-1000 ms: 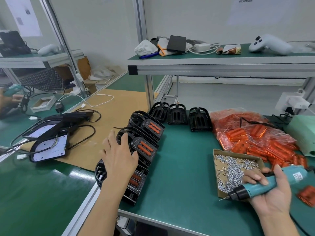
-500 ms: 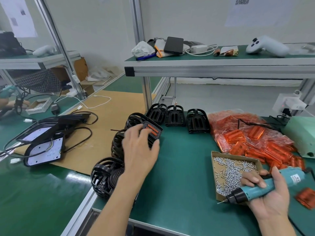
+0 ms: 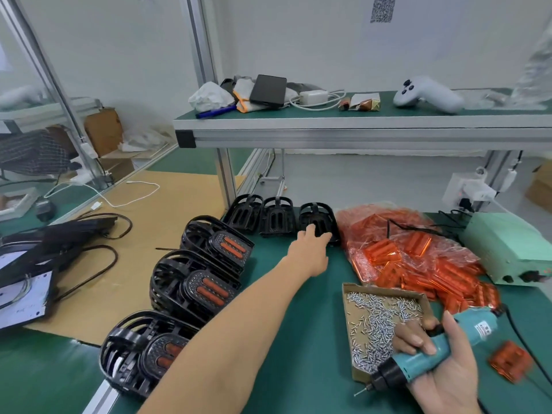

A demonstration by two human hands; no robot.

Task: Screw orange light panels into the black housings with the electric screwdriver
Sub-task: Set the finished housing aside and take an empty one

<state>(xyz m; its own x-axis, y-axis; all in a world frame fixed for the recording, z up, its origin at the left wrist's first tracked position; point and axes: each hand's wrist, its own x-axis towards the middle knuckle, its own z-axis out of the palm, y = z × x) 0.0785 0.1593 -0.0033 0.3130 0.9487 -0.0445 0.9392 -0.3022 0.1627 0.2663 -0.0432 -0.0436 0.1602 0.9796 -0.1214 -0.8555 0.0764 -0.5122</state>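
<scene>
Carefully, I close my open left hand (image 3: 309, 249) squarely around the empty black ribbed plastic housing (image 3: 318, 222), right hand (image 3: 442, 366) gripping the teal electric screwdriver (image 3: 424, 354).

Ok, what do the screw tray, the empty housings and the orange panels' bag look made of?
Screw tray: brown cardboard, matte, with raw folded edges. Empty housings: probably moulded black plastic, with a slight sheen on thin ribs. Bag: clear thin plastic film, crinkled and glinting over the orange panels, which themselves look like glossy translucent plastic.

Left hand (image 3: 310, 249) touches empty housing (image 3: 318, 222); right hand (image 3: 442, 366) grips screwdriver (image 3: 424, 354).
</scene>
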